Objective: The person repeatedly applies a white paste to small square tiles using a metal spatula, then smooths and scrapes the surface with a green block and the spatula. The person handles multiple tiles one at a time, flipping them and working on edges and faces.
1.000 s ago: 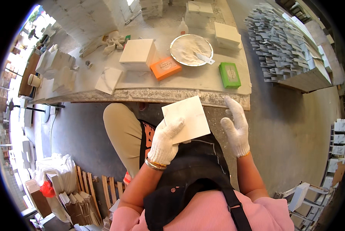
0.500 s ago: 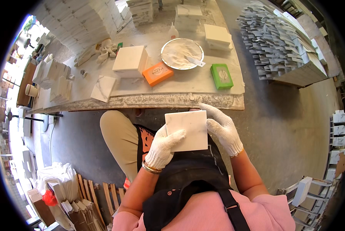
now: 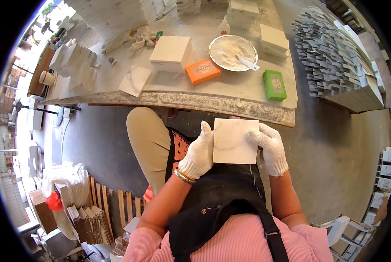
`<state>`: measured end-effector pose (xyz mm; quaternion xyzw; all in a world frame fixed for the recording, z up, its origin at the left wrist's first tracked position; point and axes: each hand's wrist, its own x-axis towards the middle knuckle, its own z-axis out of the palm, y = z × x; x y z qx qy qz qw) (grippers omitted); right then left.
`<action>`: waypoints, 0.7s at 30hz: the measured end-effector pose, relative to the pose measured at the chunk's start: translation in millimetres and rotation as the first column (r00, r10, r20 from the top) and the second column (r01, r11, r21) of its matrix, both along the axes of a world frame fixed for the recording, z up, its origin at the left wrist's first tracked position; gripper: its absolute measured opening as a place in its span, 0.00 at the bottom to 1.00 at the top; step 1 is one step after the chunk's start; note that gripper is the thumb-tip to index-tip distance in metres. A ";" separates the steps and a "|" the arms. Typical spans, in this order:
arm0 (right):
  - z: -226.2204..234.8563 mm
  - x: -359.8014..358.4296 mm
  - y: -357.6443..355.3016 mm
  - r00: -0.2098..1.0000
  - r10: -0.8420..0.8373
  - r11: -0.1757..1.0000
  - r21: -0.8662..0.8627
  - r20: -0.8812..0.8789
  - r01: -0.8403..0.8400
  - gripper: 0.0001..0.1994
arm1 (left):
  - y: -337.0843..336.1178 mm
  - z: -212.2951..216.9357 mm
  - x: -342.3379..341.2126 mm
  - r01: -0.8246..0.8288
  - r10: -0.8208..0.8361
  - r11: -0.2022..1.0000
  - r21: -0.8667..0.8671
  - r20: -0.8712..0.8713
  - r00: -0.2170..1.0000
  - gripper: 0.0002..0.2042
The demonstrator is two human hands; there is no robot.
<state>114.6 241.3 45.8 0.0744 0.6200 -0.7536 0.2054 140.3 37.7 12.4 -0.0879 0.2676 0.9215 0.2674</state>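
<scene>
A square white marble-look tile [image 3: 235,142] with faint grey veins is held in front of my lap, face up. My right hand [image 3: 271,148], in a white knitted glove, grips its right edge, thumb on the face and fingers partly hidden underneath. Against the left edge lies my left hand [image 3: 198,150], gloved likewise, its thumb stretched up off the tile; its other fingers are mostly hidden. On the table beyond are a bowl of pale paste [image 3: 230,51] with a white scraper [image 3: 247,63] in it, an orange box [image 3: 203,72] and a green box [image 3: 274,85].
The stone-topped table [image 3: 178,98] has a rough front edge just past my knees. A tile stack [image 3: 171,48], a loose tile [image 3: 135,81] and a small bottle [image 3: 224,27] stand on it. Many stacked tile pieces [image 3: 330,56] fill a pallet at right; wooden slats [image 3: 101,198] are lower left.
My right hand has come onto the tile's right edge, thumb on top. My left thumb has lifted off the face and the hand has shifted to the left edge. The view has shifted.
</scene>
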 end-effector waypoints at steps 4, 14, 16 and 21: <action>3.9 -3.6 -0.4 1.000 0.022 0.998 0.058 -0.001 -0.022 0.17 | -2.8 -8.0 -1.5 0.059 -0.059 0.998 -0.006 -0.002 0.998 0.51; 3.2 -3.8 -11.9 0.995 -0.057 0.991 -0.118 0.086 0.067 0.20 | -5.3 -11.3 -4.4 0.055 -0.058 0.997 0.050 0.052 0.997 0.49; 3.1 -3.4 -13.9 0.994 -0.060 0.989 -0.129 0.087 0.071 0.20 | -5.5 -15.3 -4.2 0.048 -0.052 0.996 0.076 0.050 0.997 0.49; 4.3 -1.2 -16.4 0.996 -0.022 0.993 -0.115 0.090 0.033 0.20 | -10.1 -22.3 -1.3 0.045 -0.049 0.995 0.088 0.041 0.998 0.49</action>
